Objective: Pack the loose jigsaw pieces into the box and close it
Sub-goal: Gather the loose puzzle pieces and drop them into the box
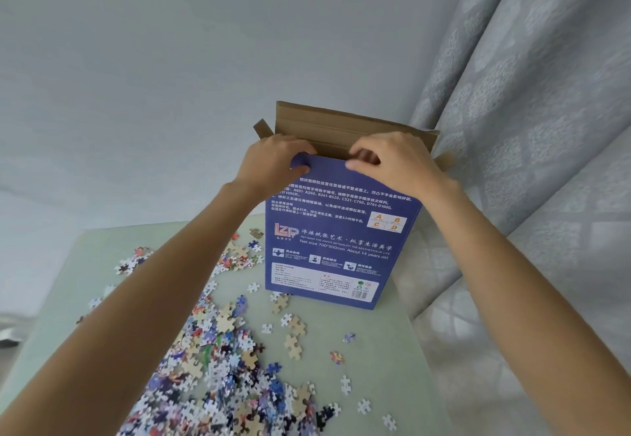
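Both hands, the left hand [273, 159] and right hand [392, 159], pinched the open top edge of the upright blue puzzle box [338, 230] at the surface's [375, 350] far side; jigsaw pieces [218, 360] lay loose nearby; a tug risked tipping it

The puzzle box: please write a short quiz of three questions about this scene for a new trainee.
1. True or false: the box stands upright on the table.
2. Where does the left hand grip? A) the bottom of the box B) the top edge C) the curtain
3. Fill in: most puzzle pieces lie ___ the box.

Key: 1 true. 2 B; the right hand grips the same edge, and the top flap is open. 3 outside.
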The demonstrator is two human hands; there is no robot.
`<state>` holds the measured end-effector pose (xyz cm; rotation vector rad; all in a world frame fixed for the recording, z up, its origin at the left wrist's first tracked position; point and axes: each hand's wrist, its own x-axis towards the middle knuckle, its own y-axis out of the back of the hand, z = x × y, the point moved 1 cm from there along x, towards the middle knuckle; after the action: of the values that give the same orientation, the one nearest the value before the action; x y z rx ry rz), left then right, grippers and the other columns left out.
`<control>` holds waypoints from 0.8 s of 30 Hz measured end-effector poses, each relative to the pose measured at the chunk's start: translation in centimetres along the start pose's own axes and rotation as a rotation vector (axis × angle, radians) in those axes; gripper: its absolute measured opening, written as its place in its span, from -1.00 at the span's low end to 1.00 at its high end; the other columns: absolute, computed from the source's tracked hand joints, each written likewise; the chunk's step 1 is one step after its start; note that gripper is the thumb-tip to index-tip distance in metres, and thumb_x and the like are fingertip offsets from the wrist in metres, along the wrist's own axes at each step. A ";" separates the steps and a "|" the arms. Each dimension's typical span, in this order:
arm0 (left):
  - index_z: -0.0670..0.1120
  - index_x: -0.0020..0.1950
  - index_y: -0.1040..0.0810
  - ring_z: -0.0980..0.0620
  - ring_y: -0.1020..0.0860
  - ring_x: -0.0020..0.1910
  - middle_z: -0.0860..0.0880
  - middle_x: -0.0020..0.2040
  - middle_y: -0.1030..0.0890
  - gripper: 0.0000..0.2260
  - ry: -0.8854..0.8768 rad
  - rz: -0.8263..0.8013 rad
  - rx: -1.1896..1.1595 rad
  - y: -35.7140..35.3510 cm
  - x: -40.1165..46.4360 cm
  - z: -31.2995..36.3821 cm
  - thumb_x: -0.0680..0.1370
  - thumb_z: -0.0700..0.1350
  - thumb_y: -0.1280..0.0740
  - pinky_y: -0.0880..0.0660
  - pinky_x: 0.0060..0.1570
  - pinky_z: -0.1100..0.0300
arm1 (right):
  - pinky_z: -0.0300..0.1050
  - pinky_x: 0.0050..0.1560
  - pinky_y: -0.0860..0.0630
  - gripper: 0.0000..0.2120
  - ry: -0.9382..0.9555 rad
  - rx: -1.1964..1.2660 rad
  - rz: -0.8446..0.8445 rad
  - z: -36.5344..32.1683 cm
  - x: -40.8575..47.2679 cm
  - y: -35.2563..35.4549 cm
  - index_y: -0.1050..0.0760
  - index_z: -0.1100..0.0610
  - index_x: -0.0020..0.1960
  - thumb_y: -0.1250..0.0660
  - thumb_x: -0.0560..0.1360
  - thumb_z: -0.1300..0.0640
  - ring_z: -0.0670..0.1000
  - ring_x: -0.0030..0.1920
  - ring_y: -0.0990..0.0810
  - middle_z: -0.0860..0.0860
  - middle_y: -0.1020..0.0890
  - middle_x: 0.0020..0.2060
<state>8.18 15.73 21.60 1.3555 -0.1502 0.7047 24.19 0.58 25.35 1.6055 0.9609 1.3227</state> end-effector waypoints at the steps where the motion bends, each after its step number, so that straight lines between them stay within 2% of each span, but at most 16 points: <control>1: -0.01 0.06 -0.59 -0.06 -0.55 -0.02 0.01 -0.03 -0.64 -0.82 0.010 0.010 0.008 0.0 -0.1 0.0 0.47 -0.11 -0.37 -0.40 -0.17 0.16 | -0.14 -0.17 -0.42 -0.71 -0.026 -0.047 -0.049 0.2 -0.9 -0.1 -0.54 0.01 0.08 -0.30 0.49 -0.14 0.01 -0.12 -0.60 -0.06 -0.65 -0.08; 4: -0.04 0.03 -0.61 -0.07 -0.57 -0.06 0.00 -0.05 -0.65 -0.84 -0.015 0.068 0.000 -0.1 -0.3 1.1 0.45 -0.13 -0.39 -0.42 -0.14 0.15 | -0.10 -0.22 -0.34 -0.76 -0.099 -0.126 -0.110 0.8 -3.3 -0.7 -0.46 0.03 0.13 -0.27 0.53 -0.06 0.14 -0.09 -0.60 0.03 -0.65 -0.07; 8: -0.07 0.02 -0.60 -0.08 -0.56 -0.09 -0.02 -0.07 -0.65 -0.84 -0.067 0.089 -0.019 -0.4 0.3 3.0 0.45 -0.16 -0.39 -0.39 -0.12 0.16 | -0.08 -0.26 -0.33 -0.80 -0.139 -0.133 -0.024 1.2 -5.2 0.2 -0.44 0.07 0.13 -0.25 0.55 0.00 0.19 -0.09 -0.60 0.05 -0.65 -0.08; 17: -0.07 0.01 -0.60 -0.09 -0.54 -0.09 -0.06 -0.10 -0.64 -0.87 -0.039 0.047 -0.074 -2.1 -0.7 5.1 0.47 -0.17 -0.38 -0.42 -0.10 0.15 | -0.11 -0.27 -0.38 -0.80 -0.136 -0.145 0.000 1.0 -8.7 -0.1 -0.44 0.10 0.13 -0.24 0.56 0.04 0.15 -0.09 -0.62 0.04 -0.65 -0.04; 20: -0.08 0.02 -0.60 -0.12 -0.55 -0.08 -0.06 -0.09 -0.65 -0.85 -0.028 0.042 -0.071 -2.1 -1.1 5.1 0.46 -0.18 -0.39 -0.42 0.06 0.10 | -0.12 -0.25 -0.41 -0.76 -0.146 -0.139 0.019 0.6 -9.2 -0.3 -0.43 0.09 0.19 -0.26 0.55 0.05 0.13 -0.04 -0.62 0.01 -0.64 0.03; 22: -0.07 0.06 -0.59 -0.10 -0.55 -0.06 -0.06 -0.07 -0.64 -0.82 -0.031 0.053 -0.051 -2.0 -1.4 4.9 0.46 -0.19 -0.39 -0.35 0.25 0.02 | -0.10 -0.19 -0.50 -0.69 -0.129 -0.136 0.090 0.2 -9.2 -0.2 -0.43 0.08 0.26 -0.30 0.53 0.07 0.09 0.00 -0.62 0.00 -0.62 0.09; 24: -0.07 0.10 -0.57 -0.09 -0.56 -0.04 -0.06 -0.05 -0.64 -0.77 -0.042 0.076 -0.038 -2.0 -1.7 4.8 0.46 -0.20 -0.39 -0.30 0.33 -0.02 | -0.07 -0.15 -0.53 -0.67 -0.103 -0.131 0.165 -0.2 -9.1 -0.2 -0.46 0.11 0.25 -0.34 0.50 0.12 0.09 -0.01 -0.62 0.03 -0.62 0.06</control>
<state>9.36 10.61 20.20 1.3342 -0.2479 0.7337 22.57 -7.71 21.95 1.6623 0.6778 1.3703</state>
